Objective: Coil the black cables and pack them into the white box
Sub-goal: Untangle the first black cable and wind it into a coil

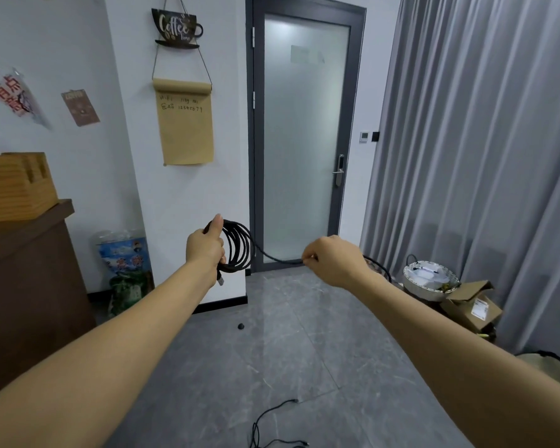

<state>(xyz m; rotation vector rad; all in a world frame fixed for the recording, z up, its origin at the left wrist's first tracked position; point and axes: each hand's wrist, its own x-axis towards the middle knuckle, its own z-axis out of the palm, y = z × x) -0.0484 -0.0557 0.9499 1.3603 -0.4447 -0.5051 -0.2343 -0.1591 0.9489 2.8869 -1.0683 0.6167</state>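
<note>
Left hand clenches a coil of black cable in front of the glass door, right hand pinching its loose tail — several loops done, 1 more cable lies on the floor nearer the person, white box not visible.

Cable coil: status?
Left hand grips coil. Right hand pinches the free run. More cable loose on floor. White box not in view.
</note>
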